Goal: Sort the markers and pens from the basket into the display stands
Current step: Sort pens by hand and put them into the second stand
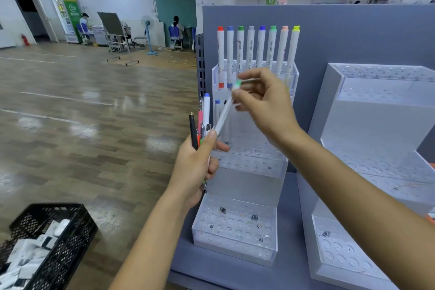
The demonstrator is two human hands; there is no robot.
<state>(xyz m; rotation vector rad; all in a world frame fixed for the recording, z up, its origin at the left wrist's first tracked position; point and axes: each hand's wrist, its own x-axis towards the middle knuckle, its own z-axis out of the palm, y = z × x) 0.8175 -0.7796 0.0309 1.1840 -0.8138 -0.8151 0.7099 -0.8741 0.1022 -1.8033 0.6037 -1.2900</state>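
Note:
My left hand (196, 167) grips a bundle of pens and markers (202, 122) upright, in front of the left side of a clear tiered display stand (247, 172). My right hand (261, 99) pinches the green-capped top of a white marker (224, 110) that slants down into the bundle. Several white markers with coloured caps (257, 49) stand in the stand's top row. A blue-capped marker (217, 110) stands in the row below. A second clear stand (376, 148) is to the right and holds no pens that I can see.
A black plastic basket (58, 238) with white packets sits at the lower left on the wooden floor. Both stands rest on a grey shelf (235, 275) with a grey back panel (353, 35). People sit at desks far back in the room.

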